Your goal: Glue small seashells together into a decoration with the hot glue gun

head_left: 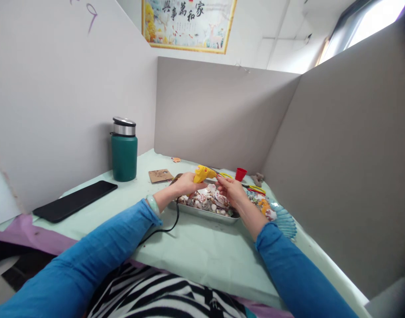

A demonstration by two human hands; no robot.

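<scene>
Head view shows the left hand (188,184) wrapped around a yellow glue gun (201,173), held above a metal tray (205,214) with its nozzle pointing toward the right hand (233,192). The right hand's fingers are drawn together in a narrow pinch right by the nozzle; whether something small sits between them, I cannot tell. Below both hands, shells (218,198) fill the tray, which rests on the pale green bench (202,256). A black cord (176,218) runs from beneath the left hand down over the bench toward the left sleeve. Beyond the tray, a brown card (160,176) lies to the left and a red cup (241,174) stands to the right. Blue ridged pieces (285,221) lie past the right wrist. Farther left, a green bottle (124,158) stands upright near a flat black slab (78,201).
</scene>
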